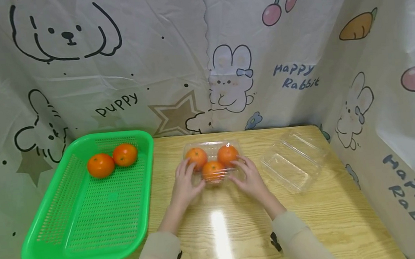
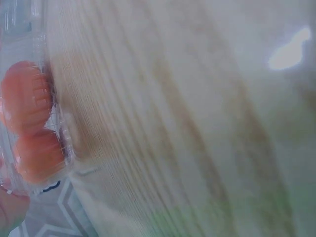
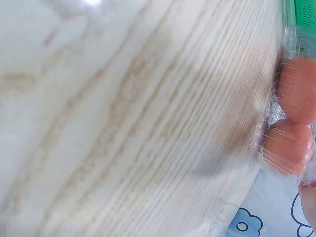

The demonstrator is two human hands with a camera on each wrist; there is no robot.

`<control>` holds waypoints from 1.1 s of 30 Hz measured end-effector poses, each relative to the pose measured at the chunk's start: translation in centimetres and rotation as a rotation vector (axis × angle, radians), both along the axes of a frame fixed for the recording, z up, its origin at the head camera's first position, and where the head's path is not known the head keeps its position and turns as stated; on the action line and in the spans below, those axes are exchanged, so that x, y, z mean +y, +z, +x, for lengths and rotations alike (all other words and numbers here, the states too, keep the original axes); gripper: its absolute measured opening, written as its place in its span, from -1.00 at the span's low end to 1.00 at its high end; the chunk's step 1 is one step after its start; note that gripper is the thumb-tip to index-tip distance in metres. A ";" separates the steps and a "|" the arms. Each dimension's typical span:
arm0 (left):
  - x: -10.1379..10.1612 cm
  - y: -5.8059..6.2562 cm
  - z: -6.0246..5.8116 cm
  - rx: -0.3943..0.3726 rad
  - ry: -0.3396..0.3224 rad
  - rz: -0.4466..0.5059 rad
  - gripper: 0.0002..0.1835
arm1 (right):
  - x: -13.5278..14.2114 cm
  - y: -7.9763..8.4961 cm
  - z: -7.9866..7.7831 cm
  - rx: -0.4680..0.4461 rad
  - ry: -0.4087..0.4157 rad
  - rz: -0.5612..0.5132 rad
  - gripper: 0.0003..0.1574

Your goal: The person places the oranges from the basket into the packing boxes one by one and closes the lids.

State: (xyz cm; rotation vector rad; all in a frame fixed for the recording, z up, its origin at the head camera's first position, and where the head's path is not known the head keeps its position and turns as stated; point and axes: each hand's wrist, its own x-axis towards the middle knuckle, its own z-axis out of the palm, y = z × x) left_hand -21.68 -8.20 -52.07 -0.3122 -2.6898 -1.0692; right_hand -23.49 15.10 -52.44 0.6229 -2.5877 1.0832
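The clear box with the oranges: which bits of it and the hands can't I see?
Head view: the floor of the clear box under the front orange, hidden by that fruit.
Left wrist view: most of the left hand, cut off by the left edge.
Right wrist view: most of the right hand, cut off by the right edge.

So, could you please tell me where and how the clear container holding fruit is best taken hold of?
Likely by the left and right ends of the clear container together, from the near side: three orange fruits spread across its wide rectangle, and the printed curtain stands close behind.
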 end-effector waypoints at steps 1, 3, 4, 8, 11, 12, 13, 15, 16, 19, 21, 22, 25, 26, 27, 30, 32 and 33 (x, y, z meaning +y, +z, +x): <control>0.0 0.0 -0.2 -0.001 -0.002 0.001 -0.36 | 0.0 0.0 -0.2 -0.002 -0.001 0.002 -0.41; 0.0 0.0 -0.6 -0.005 -0.002 -0.001 -0.36 | 0.0 0.1 -0.5 -0.015 -0.004 0.003 -0.41; 0.0 0.0 -0.8 -0.007 -0.002 -0.002 -0.35 | 0.0 0.2 -0.7 -0.020 -0.008 0.006 -0.41; 0.0 0.0 -1.6 -0.029 0.000 -0.008 -0.34 | -0.1 0.3 -1.5 -0.044 -0.015 0.015 -0.40; -0.1 0.2 -2.3 -0.052 -0.001 -0.018 -0.32 | -0.1 0.3 -2.1 -0.051 -0.018 0.026 -0.40; -0.2 0.2 -2.5 -0.056 -0.004 -0.017 -0.32 | -0.2 0.3 -2.3 -0.053 -0.017 0.025 -0.40; -0.2 0.2 -2.7 -0.062 -0.005 -0.021 -0.31 | -0.2 0.3 -2.5 -0.055 -0.016 0.022 -0.41; -0.3 0.3 -3.1 -0.074 -0.004 -0.025 -0.31 | -0.2 0.3 -2.8 -0.058 -0.013 0.017 -0.41; -0.3 0.3 -3.3 -0.080 -0.004 -0.027 -0.31 | -0.3 0.4 -3.0 -0.064 -0.013 0.016 -0.41; -0.4 0.4 -3.7 -0.098 -0.002 -0.036 -0.31 | -0.3 0.4 -3.5 -0.085 -0.013 0.011 -0.42; -0.5 0.4 -4.0 -0.104 -0.002 -0.036 -0.31 | -0.4 0.5 -3.8 -0.099 -0.016 0.019 -0.42; -0.6 0.4 -4.1 -0.106 -0.002 -0.039 -0.31 | -0.4 0.5 -4.0 -0.103 -0.015 0.018 -0.41; -0.7 0.6 -4.6 -0.113 -0.003 -0.047 -0.31 | -0.5 0.6 -4.5 -0.111 -0.015 0.022 -0.40; -0.7 0.6 -4.7 -0.116 -0.004 -0.050 -0.31 | -0.6 0.6 -4.6 -0.113 -0.015 0.024 -0.39; -0.7 0.6 -4.9 -0.118 -0.004 -0.056 -0.31 | -0.6 0.6 -4.8 -0.113 -0.014 0.024 -0.39; -0.8 0.6 -5.5 -0.118 -0.004 -0.064 -0.31 | -0.7 0.6 -5.2 -0.130 -0.023 0.020 -0.39; -0.8 0.6 -5.8 -0.115 -0.004 -0.066 -0.31 | -0.8 0.6 -5.5 -0.136 -0.026 0.020 -0.39; -0.8 0.6 -6.0 -0.116 -0.003 -0.069 -0.31 | -0.9 0.6 -5.6 -0.137 -0.028 0.021 -0.39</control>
